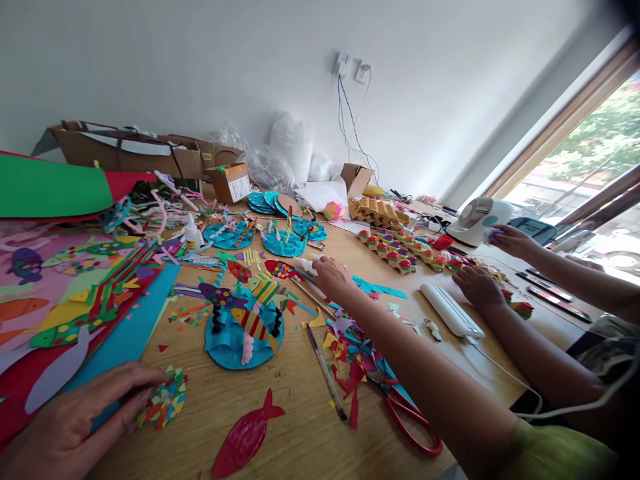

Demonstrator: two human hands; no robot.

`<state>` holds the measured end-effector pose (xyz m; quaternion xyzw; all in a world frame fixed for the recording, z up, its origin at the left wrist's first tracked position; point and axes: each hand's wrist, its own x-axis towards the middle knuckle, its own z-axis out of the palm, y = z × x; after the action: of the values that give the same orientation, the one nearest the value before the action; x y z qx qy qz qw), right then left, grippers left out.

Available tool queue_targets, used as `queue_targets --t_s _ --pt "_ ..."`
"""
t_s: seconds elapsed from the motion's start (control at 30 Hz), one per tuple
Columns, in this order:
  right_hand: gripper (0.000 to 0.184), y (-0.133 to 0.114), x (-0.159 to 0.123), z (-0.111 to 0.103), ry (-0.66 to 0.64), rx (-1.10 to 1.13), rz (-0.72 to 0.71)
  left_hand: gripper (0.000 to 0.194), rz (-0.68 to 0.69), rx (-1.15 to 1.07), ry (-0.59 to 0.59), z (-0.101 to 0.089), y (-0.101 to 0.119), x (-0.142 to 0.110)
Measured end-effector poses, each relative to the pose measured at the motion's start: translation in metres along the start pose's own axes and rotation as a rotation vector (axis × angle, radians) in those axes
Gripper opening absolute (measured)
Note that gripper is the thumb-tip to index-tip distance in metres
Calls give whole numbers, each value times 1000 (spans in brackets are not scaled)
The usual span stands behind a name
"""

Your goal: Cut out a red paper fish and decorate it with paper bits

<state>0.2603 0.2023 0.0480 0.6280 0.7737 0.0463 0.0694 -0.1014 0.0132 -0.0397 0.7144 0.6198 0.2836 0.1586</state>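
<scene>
The left hand [75, 417] has its fingers nearly together at the pile of paper bits [169, 400]; a light pinch should avoid scattering (if they hold any, I cannot tell). The right hand [334, 277] bends its fingers over a white object [307, 265], grip unclear. The red fish [245, 437] lies on the counter [295, 400].

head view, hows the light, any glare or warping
In the head view, the window is close to blown out, with pale trees outside; the red fish catches shiny highlights; the top right corner goes dark; the wide lens seems to tilt the wall and window; the green sleeve looks soft.
</scene>
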Motion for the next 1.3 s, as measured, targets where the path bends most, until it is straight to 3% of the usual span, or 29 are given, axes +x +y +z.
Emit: queue_targets --t_s 0.2,0.4,0.5,0.6,0.67,0.83,0.97,1.1,1.3 --pt "25 -13 -17 4 -140 11 -28 19 -49 -137 70 -3 7 6" --pt "26 -17 -15 7 -167 43 -21 33 -73 -127 109 -8 29 7" --pt "25 -19 -19 1 -133 64 -2 28 -86 -145 93 -19 44 10" --pt "18 -18 -31 -10 -50 98 26 25 -53 -155 -12 -30 53 15" --pt "16 -14 -42 -16 20 144 33 24 -104 -145 56 -35 56 19" --pt "23 -1 -73 -18 149 296 34 24 -126 -127 18 -38 60 23" --pt "21 4 -85 -13 143 385 -1 25 -81 -109 -27 -39 68 26" --pt "23 6 -85 -10 157 444 -17 25 -31 -128 8 -46 81 31" --pt "24 7 -83 -8 143 613 17 25 89 -178 -2 -63 130 43"
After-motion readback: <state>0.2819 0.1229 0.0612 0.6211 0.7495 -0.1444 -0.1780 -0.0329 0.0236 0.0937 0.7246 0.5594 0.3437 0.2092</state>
